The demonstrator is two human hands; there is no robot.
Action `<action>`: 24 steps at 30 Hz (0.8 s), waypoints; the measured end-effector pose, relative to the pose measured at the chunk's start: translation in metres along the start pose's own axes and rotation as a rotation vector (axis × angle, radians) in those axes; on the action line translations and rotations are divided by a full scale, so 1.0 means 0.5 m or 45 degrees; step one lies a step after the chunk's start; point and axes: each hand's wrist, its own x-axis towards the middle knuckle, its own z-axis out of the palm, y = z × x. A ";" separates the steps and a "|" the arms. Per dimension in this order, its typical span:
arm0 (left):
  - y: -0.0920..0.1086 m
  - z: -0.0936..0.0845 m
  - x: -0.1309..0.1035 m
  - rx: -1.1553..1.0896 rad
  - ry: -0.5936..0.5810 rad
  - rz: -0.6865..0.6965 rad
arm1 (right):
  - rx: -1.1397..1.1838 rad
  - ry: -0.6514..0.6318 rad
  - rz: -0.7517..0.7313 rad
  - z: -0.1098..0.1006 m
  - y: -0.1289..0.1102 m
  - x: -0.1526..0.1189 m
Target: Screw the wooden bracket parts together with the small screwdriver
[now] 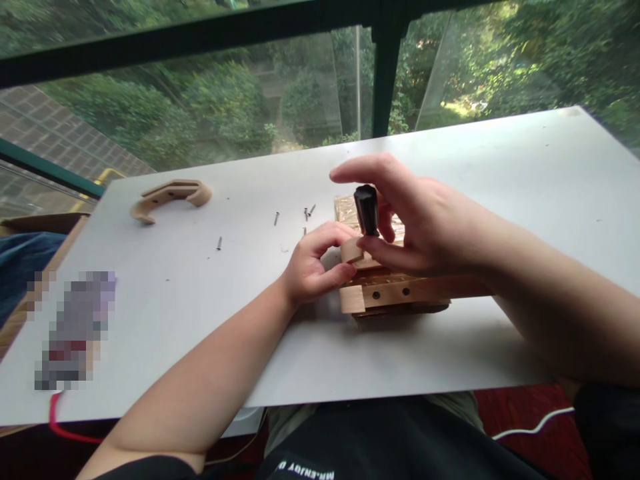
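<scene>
A screwdriver (367, 211) with a black fluted handle stands upright over the wooden work, its shaft mostly hidden. My right hand (425, 223) holds it near the lower end with thumb and curled fingers, the index finger stretched out above. On the left, my left hand (323, 260) grips a curved wooden piece (352, 249) between thumb and fingers. Nearer to me lies a second wooden piece (390, 295) with a rounded end and two dark screw heads. Beneath them is a block wrapped in clear plastic (346, 208), largely covered by my hands.
Several loose screws, one screw (277, 219) among them, lie left of the work on the white table (235, 320). A curved wooden part (173, 195) rests at the back left. A blurred-out phone-like object (75, 330) with a red cable (67, 430) is at the left edge.
</scene>
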 end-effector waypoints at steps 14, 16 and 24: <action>-0.004 -0.001 -0.001 -0.010 -0.010 0.028 | -0.030 0.009 -0.022 -0.003 0.006 -0.002; -0.003 -0.002 -0.001 -0.009 -0.018 0.020 | -0.024 0.006 -0.022 -0.003 0.005 -0.002; 0.000 -0.004 -0.002 0.023 -0.032 -0.011 | -0.045 -0.007 -0.022 -0.003 -0.003 -0.001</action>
